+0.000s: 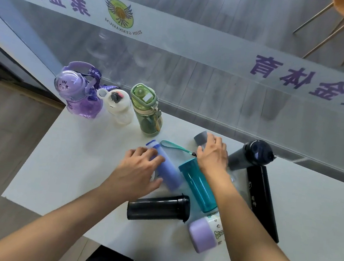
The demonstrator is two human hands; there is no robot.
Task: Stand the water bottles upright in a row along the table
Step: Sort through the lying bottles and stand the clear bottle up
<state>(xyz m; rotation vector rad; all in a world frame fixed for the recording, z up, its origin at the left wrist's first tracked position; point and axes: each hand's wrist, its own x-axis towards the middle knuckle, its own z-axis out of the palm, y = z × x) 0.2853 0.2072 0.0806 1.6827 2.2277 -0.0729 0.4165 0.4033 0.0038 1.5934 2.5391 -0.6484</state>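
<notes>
White tabletop (63, 162) runs beside a glass wall with purple lettering. Near its far left corner three bottles stand upright in a row: a purple cat bottle (79, 92), a white bottle (119, 108) and a green bottle (147, 111). Toward the middle and near edge the rest lie on their sides. The left hand (140, 169) rests on a lying periwinkle bottle (169, 170), fingers curled over it in a loose grip. The right hand (212, 155) grips a clear bottle with a grey cap (201, 137), lying between a teal bottle (198, 185) and a dark grey bottle (248, 154).
</notes>
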